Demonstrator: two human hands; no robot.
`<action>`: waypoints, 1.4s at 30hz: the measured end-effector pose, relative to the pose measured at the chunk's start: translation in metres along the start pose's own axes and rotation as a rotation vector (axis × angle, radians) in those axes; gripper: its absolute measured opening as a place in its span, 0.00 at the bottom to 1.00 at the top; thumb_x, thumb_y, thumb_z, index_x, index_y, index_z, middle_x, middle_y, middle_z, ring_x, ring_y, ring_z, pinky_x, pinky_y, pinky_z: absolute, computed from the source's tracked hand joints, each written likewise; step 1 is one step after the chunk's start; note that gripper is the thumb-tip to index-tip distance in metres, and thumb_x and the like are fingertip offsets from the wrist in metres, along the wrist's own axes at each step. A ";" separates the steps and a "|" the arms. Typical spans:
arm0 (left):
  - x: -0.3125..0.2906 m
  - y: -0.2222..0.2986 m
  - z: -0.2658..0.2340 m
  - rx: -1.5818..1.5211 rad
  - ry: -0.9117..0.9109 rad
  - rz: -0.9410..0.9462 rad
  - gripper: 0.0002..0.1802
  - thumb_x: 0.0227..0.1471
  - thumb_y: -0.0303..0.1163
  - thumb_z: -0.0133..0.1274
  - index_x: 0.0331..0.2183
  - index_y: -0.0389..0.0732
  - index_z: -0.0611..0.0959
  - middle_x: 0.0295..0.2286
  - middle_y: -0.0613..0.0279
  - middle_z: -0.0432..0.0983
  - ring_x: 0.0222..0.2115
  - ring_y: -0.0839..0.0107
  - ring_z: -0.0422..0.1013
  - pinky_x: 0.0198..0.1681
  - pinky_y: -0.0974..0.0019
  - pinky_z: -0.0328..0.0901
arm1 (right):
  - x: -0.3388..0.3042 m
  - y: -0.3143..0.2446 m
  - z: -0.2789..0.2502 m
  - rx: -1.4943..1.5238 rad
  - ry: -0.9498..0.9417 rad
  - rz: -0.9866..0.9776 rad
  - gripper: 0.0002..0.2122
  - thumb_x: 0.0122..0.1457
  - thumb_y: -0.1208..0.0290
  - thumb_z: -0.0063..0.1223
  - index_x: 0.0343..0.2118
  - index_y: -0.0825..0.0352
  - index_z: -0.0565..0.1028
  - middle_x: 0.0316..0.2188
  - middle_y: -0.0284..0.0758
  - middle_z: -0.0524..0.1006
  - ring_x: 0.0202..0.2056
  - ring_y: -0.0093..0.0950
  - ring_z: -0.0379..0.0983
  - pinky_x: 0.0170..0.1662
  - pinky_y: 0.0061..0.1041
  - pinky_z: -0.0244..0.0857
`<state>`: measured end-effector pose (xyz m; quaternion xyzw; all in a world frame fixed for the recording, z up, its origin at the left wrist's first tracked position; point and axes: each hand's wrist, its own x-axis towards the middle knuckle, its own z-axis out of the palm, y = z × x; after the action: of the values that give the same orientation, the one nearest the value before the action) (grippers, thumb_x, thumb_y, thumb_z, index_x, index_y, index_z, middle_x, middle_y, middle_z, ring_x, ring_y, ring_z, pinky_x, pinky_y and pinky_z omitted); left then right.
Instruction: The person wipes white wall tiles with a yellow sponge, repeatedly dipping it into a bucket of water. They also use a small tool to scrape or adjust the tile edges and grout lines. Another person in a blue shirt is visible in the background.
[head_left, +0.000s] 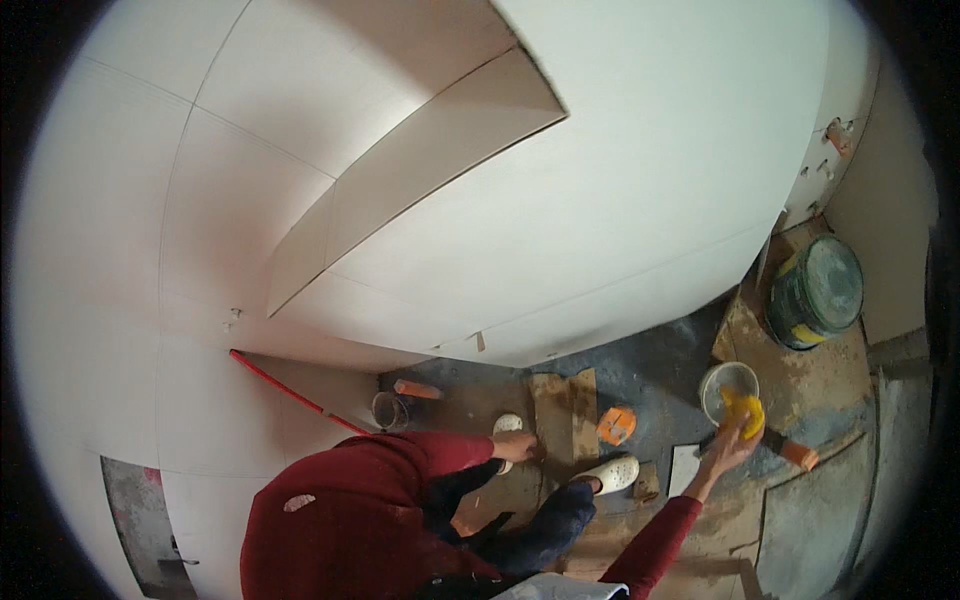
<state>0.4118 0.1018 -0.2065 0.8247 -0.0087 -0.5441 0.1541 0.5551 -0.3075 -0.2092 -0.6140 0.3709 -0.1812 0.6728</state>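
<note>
At the rim of a round, whitish plastic bucket (704, 397) on the dark floor (655, 352), your right grip (735, 449) clasps a soft-looking yellow sponge (745, 413), likely there so drips fall inside. Your left grip (516, 444) hangs near a cream-coloured clog (507, 422); I cannot tell whether it is clenched.

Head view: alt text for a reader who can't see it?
A person's right hand holds a yellow sponge over the rim of a small open bucket. The left hand, apparently empty, hangs near a white clog. A dark green bucket stands at right beside pale walls.
</note>
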 end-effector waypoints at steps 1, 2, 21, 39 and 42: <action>-0.008 -0.016 0.005 -0.018 -0.003 0.022 0.19 0.53 0.38 0.50 0.43 0.34 0.78 0.40 0.41 0.76 0.45 0.48 0.72 0.45 0.49 0.66 | -0.021 -0.023 0.013 0.005 -0.085 -0.174 0.19 0.63 0.60 0.55 0.52 0.65 0.69 0.37 0.33 0.76 0.35 0.21 0.72 0.33 0.23 0.68; -0.013 -0.033 0.008 -0.028 0.028 0.057 0.19 0.53 0.38 0.50 0.42 0.34 0.78 0.40 0.42 0.76 0.45 0.48 0.72 0.45 0.50 0.66 | -0.042 -0.047 0.032 -0.025 -0.145 -0.196 0.19 0.63 0.61 0.54 0.52 0.65 0.70 0.38 0.33 0.76 0.36 0.22 0.73 0.36 0.23 0.69; -0.103 -0.117 0.031 -0.293 0.197 0.098 0.19 0.52 0.40 0.54 0.42 0.39 0.81 0.36 0.47 0.80 0.38 0.52 0.76 0.41 0.55 0.69 | -0.198 -0.346 0.254 0.116 0.038 -0.863 0.17 0.60 0.63 0.58 0.42 0.73 0.71 0.36 0.38 0.76 0.34 0.24 0.74 0.36 0.24 0.71; -0.134 -0.121 0.033 -0.381 0.218 0.114 0.19 0.52 0.37 0.57 0.41 0.34 0.80 0.32 0.47 0.80 0.34 0.54 0.77 0.38 0.57 0.69 | -0.302 -0.301 0.263 -0.083 -0.452 -0.786 0.17 0.52 0.73 0.61 0.45 0.71 0.75 0.28 0.42 0.75 0.28 0.36 0.75 0.34 0.30 0.71; -0.131 -0.125 0.034 -0.343 0.164 0.088 0.25 0.55 0.40 0.55 0.47 0.29 0.77 0.36 0.46 0.80 0.35 0.57 0.77 0.39 0.58 0.69 | -0.347 -0.288 0.269 -0.018 -0.466 -1.011 0.24 0.42 0.79 0.63 0.47 0.69 0.74 0.34 0.43 0.76 0.34 0.39 0.75 0.37 0.34 0.72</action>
<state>0.3085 0.2364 -0.1340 0.8268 0.0604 -0.4613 0.3162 0.5815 0.0697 0.1561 -0.7452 -0.1271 -0.3377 0.5609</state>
